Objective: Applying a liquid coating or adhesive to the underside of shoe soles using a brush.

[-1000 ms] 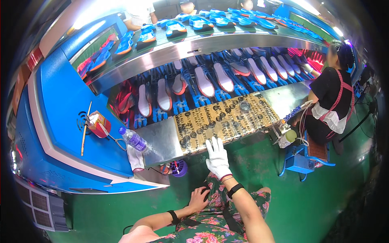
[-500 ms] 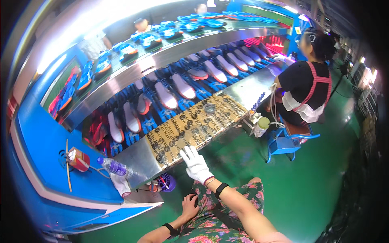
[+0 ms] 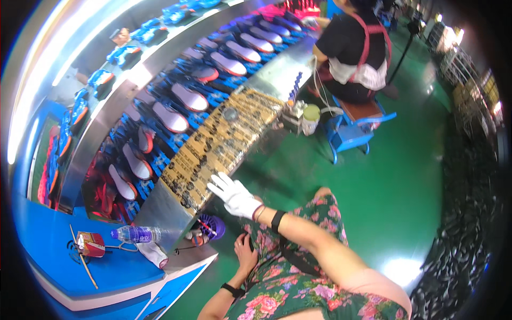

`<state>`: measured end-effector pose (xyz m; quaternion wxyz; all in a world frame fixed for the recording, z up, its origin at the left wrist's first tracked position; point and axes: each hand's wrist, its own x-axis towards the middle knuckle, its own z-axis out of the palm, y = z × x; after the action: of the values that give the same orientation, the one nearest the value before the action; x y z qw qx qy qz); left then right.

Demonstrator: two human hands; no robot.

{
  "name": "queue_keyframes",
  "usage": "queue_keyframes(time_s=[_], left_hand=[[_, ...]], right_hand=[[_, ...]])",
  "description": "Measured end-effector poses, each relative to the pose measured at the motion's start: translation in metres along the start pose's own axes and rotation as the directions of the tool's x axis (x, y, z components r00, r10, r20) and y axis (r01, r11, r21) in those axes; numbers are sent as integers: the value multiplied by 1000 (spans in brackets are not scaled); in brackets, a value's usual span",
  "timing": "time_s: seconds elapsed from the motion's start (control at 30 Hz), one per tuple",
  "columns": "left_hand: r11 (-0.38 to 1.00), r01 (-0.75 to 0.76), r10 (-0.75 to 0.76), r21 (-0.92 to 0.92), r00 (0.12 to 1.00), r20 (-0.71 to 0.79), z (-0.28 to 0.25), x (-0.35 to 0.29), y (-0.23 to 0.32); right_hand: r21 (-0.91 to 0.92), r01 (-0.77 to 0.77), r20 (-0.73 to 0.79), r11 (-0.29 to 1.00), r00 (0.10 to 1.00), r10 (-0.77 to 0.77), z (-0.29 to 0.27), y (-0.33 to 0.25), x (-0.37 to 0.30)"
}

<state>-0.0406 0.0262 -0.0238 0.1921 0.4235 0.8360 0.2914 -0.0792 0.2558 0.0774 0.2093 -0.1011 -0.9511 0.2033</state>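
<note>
My right hand [image 3: 234, 197], in a white glove with a dark red cuff edge, is open, its fingers stretched out at the near edge of the tape-covered work board [image 3: 213, 146]. Nothing shows in it. My bare left hand [image 3: 246, 256] rests by my lap against the dark floral cloth [image 3: 298, 266], fingers loosely bent, with a dark gap between thumb and fingers. A small round clear dish [image 3: 230, 114] sits on the board. Behind the board, several shoes with pale soles up [image 3: 170, 117] line a lower belt among blue parts.
Blue shoes [image 3: 125, 55] stand on an upper belt. At left, a purple-labelled bottle [image 3: 136, 234], a red box [image 3: 90, 244] and a stick [image 3: 84, 261] lie on a blue surface. A purple basket [image 3: 214, 226] sits below. At right, a co-worker [image 3: 354, 48] sits on a blue stool [image 3: 349, 133].
The view has turned right and downward, so the line and bench appear farther left. My right hand stays spread by the board's edge; my left hand remains by my lap.
</note>
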Motion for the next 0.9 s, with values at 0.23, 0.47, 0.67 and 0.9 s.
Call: queue_keyframes(time_s=[0.23,0.47,0.67,0.9], left_hand=[[999,35,-35,-21,999,33,-3,-3,1],[1000,16,-16,12,1000,10,-4,-2,1],[1000,22,-23,-19,999,-36,-9,5,19],[999,35,-35,-2,997,-75,-17,4,17]], right_hand=[[318,-22,-206,948,974,91,-50,69,-42],[-173,-340,-409,924,879,246,-161,196,-72],[-503,-328,-405,800,907,117,-228,281,-43],[-470,-468,-7,748,850,527,-222,312,-15]])
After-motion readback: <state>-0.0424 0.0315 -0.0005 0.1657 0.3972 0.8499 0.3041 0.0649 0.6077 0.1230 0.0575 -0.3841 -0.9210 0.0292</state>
